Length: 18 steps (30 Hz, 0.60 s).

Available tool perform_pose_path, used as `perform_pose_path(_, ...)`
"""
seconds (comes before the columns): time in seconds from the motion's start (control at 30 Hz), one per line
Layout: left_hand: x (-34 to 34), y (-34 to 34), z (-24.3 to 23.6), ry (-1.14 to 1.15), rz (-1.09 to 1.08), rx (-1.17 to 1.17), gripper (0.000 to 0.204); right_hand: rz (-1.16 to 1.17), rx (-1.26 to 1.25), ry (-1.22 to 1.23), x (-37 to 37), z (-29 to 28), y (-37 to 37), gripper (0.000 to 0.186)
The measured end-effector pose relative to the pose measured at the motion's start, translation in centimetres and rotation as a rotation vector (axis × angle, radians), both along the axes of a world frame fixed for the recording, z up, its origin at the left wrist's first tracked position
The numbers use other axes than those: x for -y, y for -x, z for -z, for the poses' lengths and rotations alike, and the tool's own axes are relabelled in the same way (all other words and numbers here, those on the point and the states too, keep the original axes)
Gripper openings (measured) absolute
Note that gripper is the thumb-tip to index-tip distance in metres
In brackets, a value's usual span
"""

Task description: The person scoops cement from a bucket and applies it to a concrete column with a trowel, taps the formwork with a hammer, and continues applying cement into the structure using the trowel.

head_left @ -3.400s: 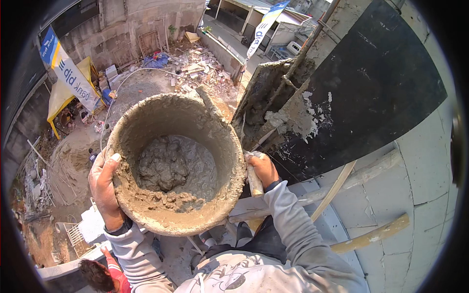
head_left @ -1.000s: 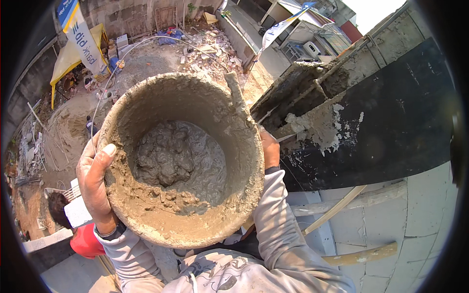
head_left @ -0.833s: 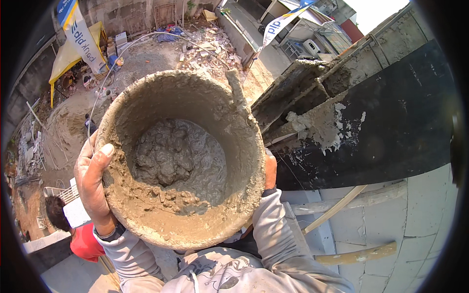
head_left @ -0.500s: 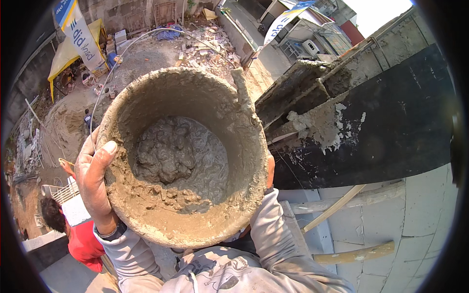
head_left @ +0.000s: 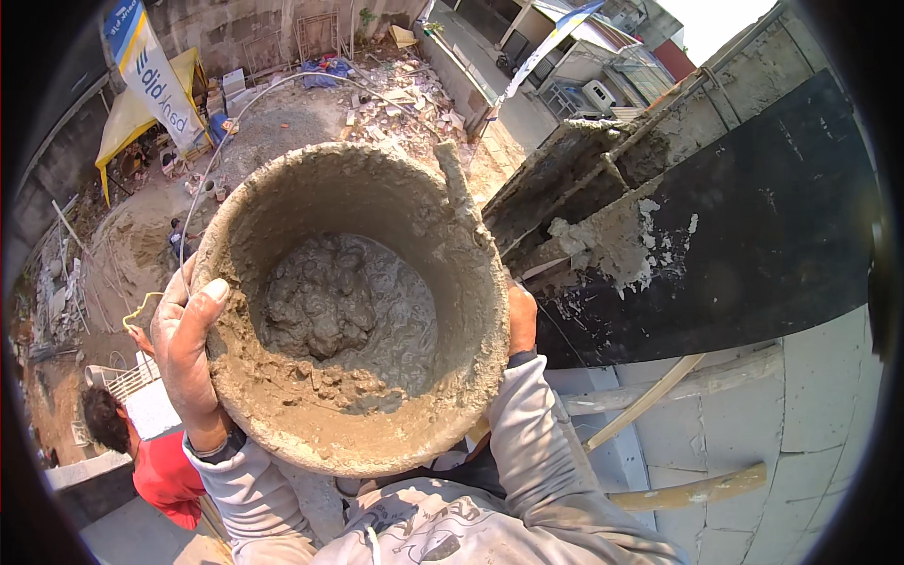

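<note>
I hold a mortar-caked bucket [head_left: 282,428] up in front of me, with a lump of wet grey mortar [head_left: 325,301] in its bottom. My left hand [head_left: 184,348] grips the bucket's left rim, thumb over the edge. My right hand [head_left: 521,318] is pressed against the bucket's right side, mostly hidden behind it. A mortar-coated handle or stick [head_left: 459,188] rises from the far right rim. To the right runs a black formwork board [head_left: 753,226] with mortar splashed on it [head_left: 612,240], and rebar [head_left: 603,169] in the gap behind.
I am high above a yard with sand piles [head_left: 141,254], rubble [head_left: 395,94] and a yellow canopy [head_left: 132,113]. A person in a red top [head_left: 155,466] stands below left. White block wall [head_left: 810,405] and wooden props [head_left: 692,490] lie to my right.
The bucket was raised nearer to me and my right hand went from a wooden-handled tool to the bucket's side. In the last second the bucket barely shifted; the person below reached a hand up.
</note>
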<state>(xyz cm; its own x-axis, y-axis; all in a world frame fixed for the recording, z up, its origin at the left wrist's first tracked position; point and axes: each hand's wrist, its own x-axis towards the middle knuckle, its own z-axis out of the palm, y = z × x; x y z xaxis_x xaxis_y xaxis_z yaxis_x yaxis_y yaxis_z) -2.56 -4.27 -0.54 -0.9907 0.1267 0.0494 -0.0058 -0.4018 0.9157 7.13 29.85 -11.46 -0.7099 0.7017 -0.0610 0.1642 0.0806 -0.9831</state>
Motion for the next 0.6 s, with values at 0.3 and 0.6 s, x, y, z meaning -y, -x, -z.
perform_pose_path(0.3,0.2,-0.1,-0.4,-0.02,0.018,0.001,0.052,-0.245,-0.06,-0.219,2.5,0.4,-3.5,0.018)
perform_pose_path(0.6,-0.5,-0.2,-0.3,-0.016,0.027,0.002,0.048,0.009,-0.038,-0.274,-1.3,1.5,0.6,0.04)
